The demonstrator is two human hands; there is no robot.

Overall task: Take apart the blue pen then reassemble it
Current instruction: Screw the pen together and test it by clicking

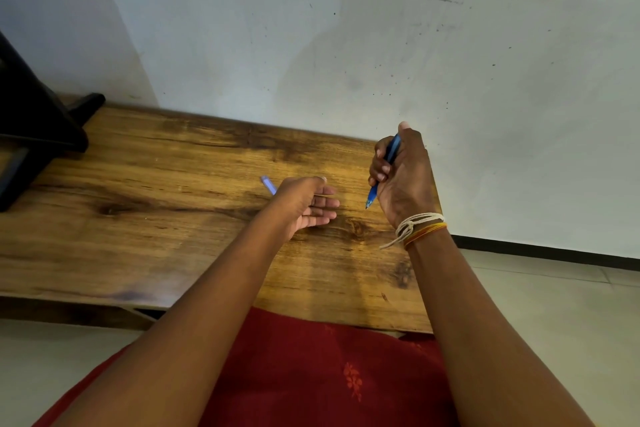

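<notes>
My right hand (403, 180) is closed in a fist around the blue pen (373, 193), held upright above the right end of the wooden table (173, 218). The pen's tip points down and toward me, and its upper end shows between my thumb and fingers. My left hand (304, 204) hovers palm-up and open over the table's middle, fingers stretched toward the right hand. A pale blue, blurred pen part (268, 184) pokes out from behind the left hand; I cannot tell whether the hand holds it or it lies on the table.
A dark piece of furniture (31, 135) stands on the table's far left end. A marked white wall (346, 45) rises directly behind the table. Red patterned cloth (329, 374) covers my lap below the table's near edge. Tiled floor (554, 305) lies to the right.
</notes>
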